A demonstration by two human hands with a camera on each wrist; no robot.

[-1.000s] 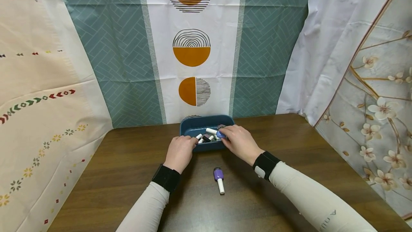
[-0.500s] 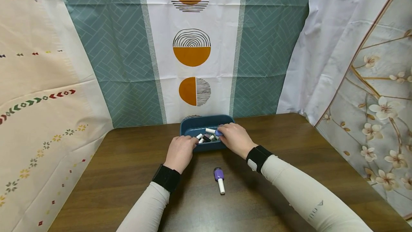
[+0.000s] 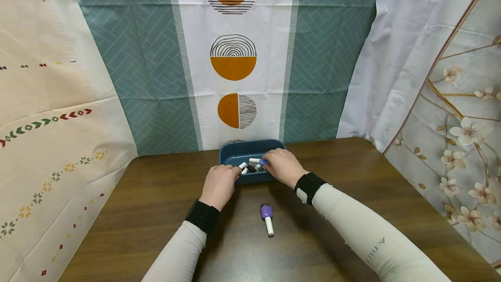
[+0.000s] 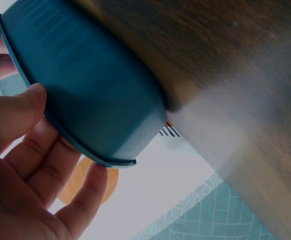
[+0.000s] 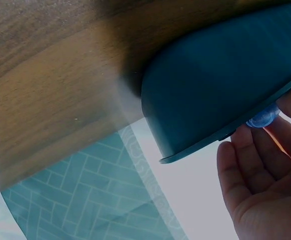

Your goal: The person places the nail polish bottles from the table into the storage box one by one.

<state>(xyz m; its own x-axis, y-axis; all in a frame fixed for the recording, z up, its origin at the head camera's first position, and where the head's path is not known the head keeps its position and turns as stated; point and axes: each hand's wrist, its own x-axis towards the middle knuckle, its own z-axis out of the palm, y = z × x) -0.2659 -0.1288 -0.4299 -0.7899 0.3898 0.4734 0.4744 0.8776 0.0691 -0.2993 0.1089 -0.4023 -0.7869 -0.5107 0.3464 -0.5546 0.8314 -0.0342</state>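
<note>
A dark blue plastic bin (image 3: 252,146) stands at the back of the wooden table, with several small nail polish bottles (image 3: 252,168) in it. My left hand (image 3: 220,185) grips the bin's left front rim; in the left wrist view the thumb lies on the outer wall and the fingers reach over the edge. Over the right part of the bin, my right hand (image 3: 285,166) pinches a blue nail polish bottle (image 5: 263,119), its white cap (image 3: 254,160) pointing left. My right fingers hide part of that bottle. A purple nail polish bottle (image 3: 266,212) with a white cap lies in front of the bin.
Patterned cloth (image 3: 328,68) hangs behind the table, close behind the bin. More cloth hangs at the left (image 3: 66,151) and the right (image 3: 450,151). The wooden table (image 3: 156,212) extends to both sides of the bin.
My right hand has shifted slightly left with the blue nail polish bottle, covering more of its blue part. My left hand, the bin and the purple bottle have stayed in place.
</note>
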